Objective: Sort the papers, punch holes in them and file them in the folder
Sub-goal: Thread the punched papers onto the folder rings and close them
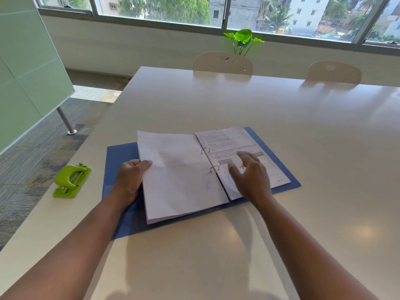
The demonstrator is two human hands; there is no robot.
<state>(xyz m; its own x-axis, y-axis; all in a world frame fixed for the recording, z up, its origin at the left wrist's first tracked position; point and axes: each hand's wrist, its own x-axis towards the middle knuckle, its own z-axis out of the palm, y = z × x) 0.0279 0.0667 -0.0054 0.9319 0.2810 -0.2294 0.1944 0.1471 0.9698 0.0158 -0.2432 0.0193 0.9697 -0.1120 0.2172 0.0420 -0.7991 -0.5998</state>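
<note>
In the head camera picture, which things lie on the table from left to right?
Green hole punch → left hand on the stack's left edge → blank paper stack → binder rings → right hand over the printed pages.

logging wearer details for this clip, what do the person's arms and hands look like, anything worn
Both forearms are bare, no sleeves showing. No gloves, watch or bracelet visible. The right hand wears a thin ring on one of its fingers. The left hand shows no jewellery on the parts in view.
</note>
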